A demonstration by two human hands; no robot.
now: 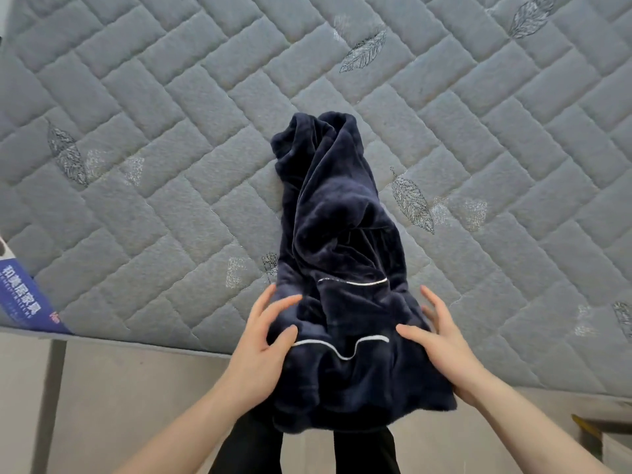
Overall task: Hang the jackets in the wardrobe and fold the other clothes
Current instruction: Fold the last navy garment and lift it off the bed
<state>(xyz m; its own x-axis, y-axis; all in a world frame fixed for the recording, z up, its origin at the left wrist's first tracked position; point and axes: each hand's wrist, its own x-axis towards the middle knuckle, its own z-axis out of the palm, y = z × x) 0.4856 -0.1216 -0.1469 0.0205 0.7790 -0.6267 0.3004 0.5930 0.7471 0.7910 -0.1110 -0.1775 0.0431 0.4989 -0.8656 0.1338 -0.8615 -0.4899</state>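
Right now a dark navy fleece garment (342, 261) is lying bunched lengthwise on a grey quilted mattress (171, 131), its far end twisted into a rumpled roll and its near end spilling over the mattress edge toward the person. Two lines of white piping (342, 343) are running across the near part, one curving like a wave close to the hands, the other sitting a little farther up.

Both hands are working at that near end. The left hand (263, 340) is resting against the garment's left side with its fingers spread and only slightly bent, the thumb pressing onto the fabric just beside the wavy piping. The right hand (441, 340) is mirroring it on the right side, fingers splayed and mostly straight, thumb touching the cloth near the other end of the piping. Neither hand appears to be clutching a fold, though the fingertips nearest the plush fabric are partly sinking into it, so a light pinch cannot be ruled out.

A blue label with white characters (24, 295) is sitting at the mattress's left corner. Below the mattress edge, the person's dark trouser legs (249, 446) are showing against a pale floor (119, 388).
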